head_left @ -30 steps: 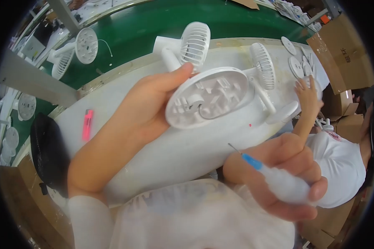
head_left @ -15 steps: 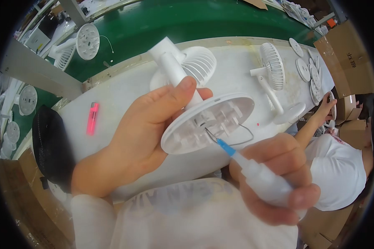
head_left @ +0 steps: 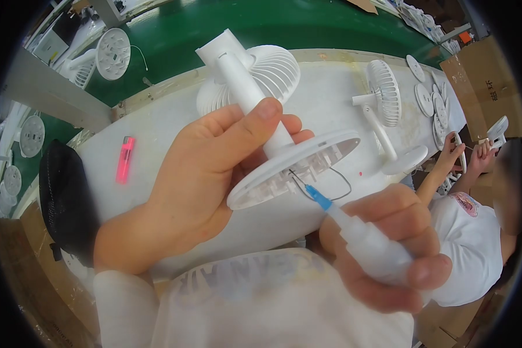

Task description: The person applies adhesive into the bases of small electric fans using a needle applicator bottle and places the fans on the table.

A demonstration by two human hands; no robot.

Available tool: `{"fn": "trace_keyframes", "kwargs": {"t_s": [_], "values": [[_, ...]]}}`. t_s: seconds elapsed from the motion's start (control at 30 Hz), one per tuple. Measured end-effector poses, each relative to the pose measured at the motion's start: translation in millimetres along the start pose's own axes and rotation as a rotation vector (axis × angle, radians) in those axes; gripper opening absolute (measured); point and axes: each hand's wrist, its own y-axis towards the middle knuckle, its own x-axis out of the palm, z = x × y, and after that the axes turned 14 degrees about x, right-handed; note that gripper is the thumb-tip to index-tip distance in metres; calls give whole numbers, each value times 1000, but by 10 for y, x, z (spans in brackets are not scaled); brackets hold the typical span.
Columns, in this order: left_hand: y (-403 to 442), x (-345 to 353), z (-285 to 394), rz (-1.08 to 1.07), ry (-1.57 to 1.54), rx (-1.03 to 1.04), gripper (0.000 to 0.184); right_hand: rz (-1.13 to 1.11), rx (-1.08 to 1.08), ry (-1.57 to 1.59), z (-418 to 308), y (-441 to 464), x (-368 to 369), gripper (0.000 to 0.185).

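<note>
My left hand (head_left: 214,156) is wrapped around the neck of a white desk fan (head_left: 252,93), holding it tilted off the table. The fan's round base (head_left: 290,168) faces toward me, its underside showing ribs and a thin dark wire that loops out at the right. My right hand (head_left: 388,243) grips a translucent glue bottle (head_left: 377,255) with a blue needle tip. That tip points up into the base near the wire; whether it touches anything inside, I cannot tell. The fan's cage head hangs behind the neck, partly covered by it.
On the white table (head_left: 185,243) lie a pink lighter (head_left: 125,159) and a black bag-like object (head_left: 69,197). A second fan (head_left: 383,110) and several round white discs (head_left: 424,100) stand to the right. A co-worker (head_left: 470,243) handles white parts beside a cardboard box (head_left: 487,87).
The fan has tipped so its base shows less of its underside, and its head has risen slightly. The bottle tip has shifted a little right. The co-worker's second hand has come into view with a white part.
</note>
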Motion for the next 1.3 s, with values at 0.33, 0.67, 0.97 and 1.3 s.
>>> {"fn": "trace_keyframes", "kwargs": {"t_s": [0.33, 0.67, 0.97, 1.3], "values": [[15, 4, 20, -20, 6, -13, 39, 12, 9, -19, 3, 13, -23, 32], [27, 27, 33, 2, 16, -5, 41, -20, 56, 11, -7, 45, -14, 30], [76, 4, 86, 68, -203, 26, 37, 280, -56, 115, 52, 89, 103, 26], [163, 42, 68, 44, -251, 17, 38, 32, -84, 55, 158, 154, -66, 22]]}}
